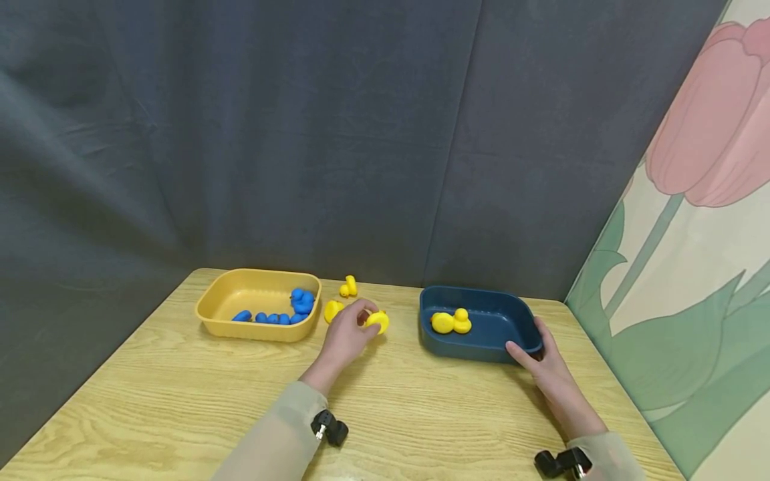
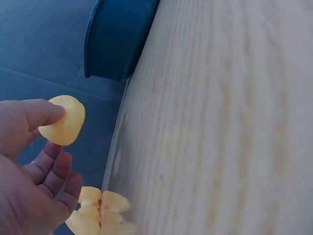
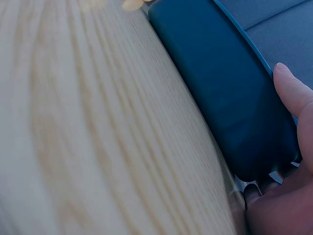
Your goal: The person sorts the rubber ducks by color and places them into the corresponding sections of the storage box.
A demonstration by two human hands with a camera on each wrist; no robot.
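Between thumb and fingers my left hand (image 1: 351, 333) pinches a yellow toy duck (image 1: 377, 322), held above the table between two bins. In the left wrist view that duck (image 2: 64, 120) shows its smooth rounded side. Just behind the hand lies another yellow duck (image 1: 333, 310), and a third duck (image 1: 349, 286) is farther back. My right hand (image 1: 544, 361) grips the right end of the dark blue bin (image 1: 475, 351), its thumb at the rim and its fingers around the outer end. Inside that bin, toward its left, are two yellow ducks (image 1: 452, 321).
On the left stands a yellow bin (image 1: 259, 330) with several blue toy ducks (image 1: 303, 300) in it. A dark grey curtain (image 1: 337, 147) hangs along the table's back edge. To the right is a wall (image 1: 674, 280) with a painted tulip. The table (image 1: 421, 414) has a wood-grain top.
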